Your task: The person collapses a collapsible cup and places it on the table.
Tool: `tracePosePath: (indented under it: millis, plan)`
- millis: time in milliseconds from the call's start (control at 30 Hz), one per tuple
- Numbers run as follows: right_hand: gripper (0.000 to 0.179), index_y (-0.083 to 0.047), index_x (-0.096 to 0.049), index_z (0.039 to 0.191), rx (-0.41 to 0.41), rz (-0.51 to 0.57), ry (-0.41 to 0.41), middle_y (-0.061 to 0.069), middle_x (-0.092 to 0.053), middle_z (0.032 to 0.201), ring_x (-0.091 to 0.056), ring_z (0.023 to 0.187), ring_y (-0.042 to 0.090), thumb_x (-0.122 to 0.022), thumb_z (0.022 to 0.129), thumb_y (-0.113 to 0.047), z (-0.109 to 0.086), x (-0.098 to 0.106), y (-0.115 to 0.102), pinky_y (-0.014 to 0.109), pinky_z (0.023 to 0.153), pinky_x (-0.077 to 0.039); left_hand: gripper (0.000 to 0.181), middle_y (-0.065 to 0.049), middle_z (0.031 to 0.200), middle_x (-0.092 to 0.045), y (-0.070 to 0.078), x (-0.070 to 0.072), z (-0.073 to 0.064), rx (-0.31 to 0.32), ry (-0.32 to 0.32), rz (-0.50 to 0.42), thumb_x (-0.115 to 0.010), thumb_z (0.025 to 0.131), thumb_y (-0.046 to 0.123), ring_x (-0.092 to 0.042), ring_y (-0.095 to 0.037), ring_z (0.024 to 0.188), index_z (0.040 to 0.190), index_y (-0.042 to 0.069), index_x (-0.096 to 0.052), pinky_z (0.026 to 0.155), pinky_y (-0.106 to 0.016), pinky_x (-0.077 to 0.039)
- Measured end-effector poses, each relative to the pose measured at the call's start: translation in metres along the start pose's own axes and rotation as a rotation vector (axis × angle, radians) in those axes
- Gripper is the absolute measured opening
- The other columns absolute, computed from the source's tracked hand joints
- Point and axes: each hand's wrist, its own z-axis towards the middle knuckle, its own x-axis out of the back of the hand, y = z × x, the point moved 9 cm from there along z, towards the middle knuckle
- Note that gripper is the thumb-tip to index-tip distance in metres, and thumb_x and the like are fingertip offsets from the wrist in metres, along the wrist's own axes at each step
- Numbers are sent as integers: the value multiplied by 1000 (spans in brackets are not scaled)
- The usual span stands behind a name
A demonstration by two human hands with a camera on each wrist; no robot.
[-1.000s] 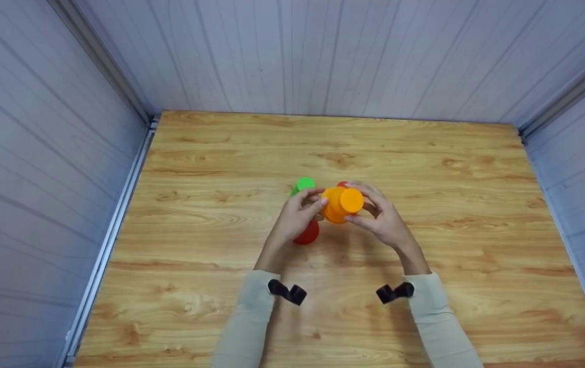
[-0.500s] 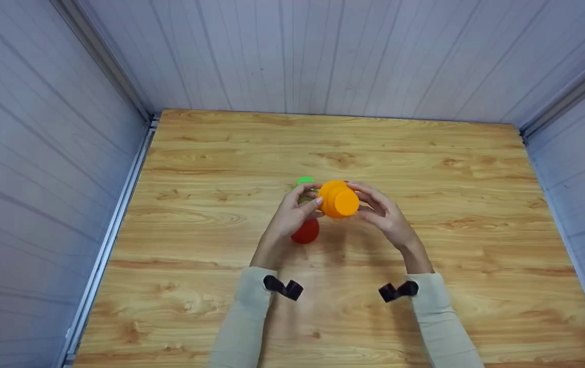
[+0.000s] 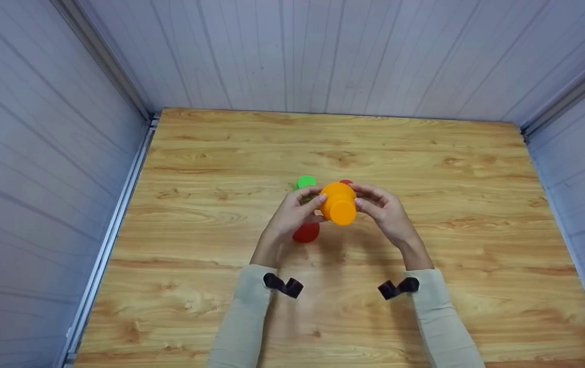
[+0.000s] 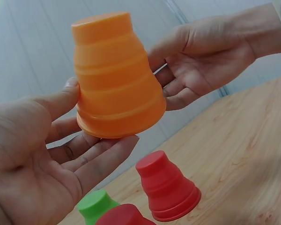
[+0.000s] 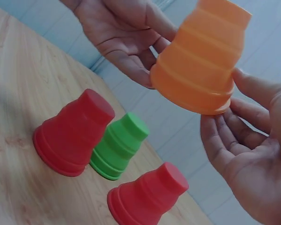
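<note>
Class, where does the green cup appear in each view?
Head: the green cup is near the centre, partly hidden.
Left wrist: at the bottom edge, left of centre.
Right wrist: below and left of centre, partly behind a red cup.
Shared landmark: the held-up orange cup.

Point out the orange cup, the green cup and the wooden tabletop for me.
Orange cup (image 4: 116, 77): left wrist view, middle of its ringed side.
Green cup (image 5: 120, 146): right wrist view, its side wall.
Wooden tabletop (image 3: 455, 204): head view, bare part of its surface.
</note>
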Motion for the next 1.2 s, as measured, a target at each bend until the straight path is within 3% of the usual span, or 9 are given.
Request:
tracePosePath:
  millis: [200,533,733,1000,1200]
  plan:
    - [46,7,-52,129,-72,-40,-22,8,-64,113,-64,99,18,-62,93,-19,-1,0,2,30,86,-55,38,-14,116,-56,3,-3,-1,-1,-32,23,-61,93,24,-63,-22,100,125,4,-54,90,-45,-53]
    - [38,5,-58,117,-71,-149,-3,9,-65,102,-65,86,18,-67,89,-19,1,-2,-1,29,81,-56,30,-14,113,-58,4,-4,-1,33,-38,98,-63,92,21,-63,-22,99,115,3,-53,87,-34,-55]
    - [31,6,-60,111,-66,-162,28,9,-65,95,-64,80,16,-67,89,-14,1,-2,-1,26,76,-57,20,-12,107,-56,8,-4,1,-18,-39,169,-62,93,17,-64,-22,93,106,5,-53,83,-34,-57]
    - [23,5,-60,105,-59,-245,58,10,-61,90,-59,77,16,-65,90,-12,4,-7,0,22,70,-55,13,-9,98,-55,10,-1,3,-66,20,304,-59,89,10,-61,-20,79,100,5,-53,78,-36,-58]
    - [19,7,-58,104,-54,-297,103,9,-57,89,-55,79,17,-63,89,-4,6,-10,-1,19,67,-52,11,-9,92,-56,16,-2,2,-120,44,398,-58,87,8,-58,-20,72,96,7,-52,68,-27,-56]
